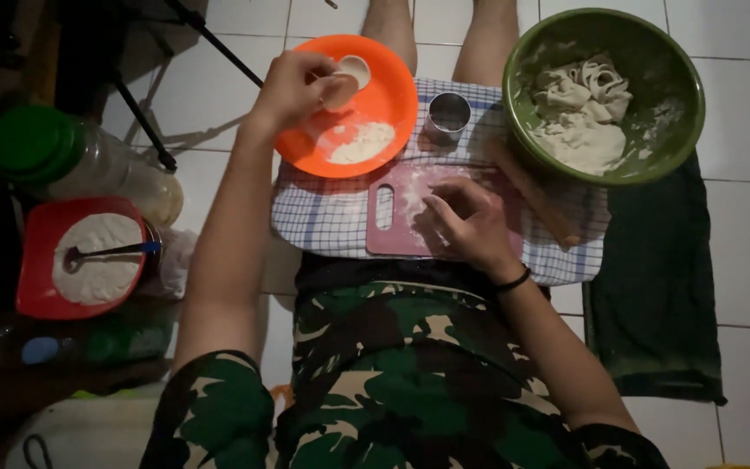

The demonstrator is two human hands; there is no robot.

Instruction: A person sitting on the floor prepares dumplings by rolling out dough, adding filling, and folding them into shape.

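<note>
My left hand (295, 85) hovers over an orange plate (397, 95) and pinches a small round disc of white dough (353, 71). A little pile of flour (363, 142) lies on the plate below it. My right hand (469, 221) rests flat on a pink cutting board (385, 227) dusted with flour; whether anything is under the fingers I cannot tell. The board lies on a checked cloth (323, 224) across my lap. A small metal cup (449, 113) stands on the cloth behind the board.
A green bowl (686, 87) with dough scraps (585, 113) sits at the upper right, a wooden rolling pin (538, 198) by it. Left: a red tub of flour (36, 252) with a spoon (110, 253) and a green-lidded jar (71, 156). A dark towel (653, 304) covers the tiled floor.
</note>
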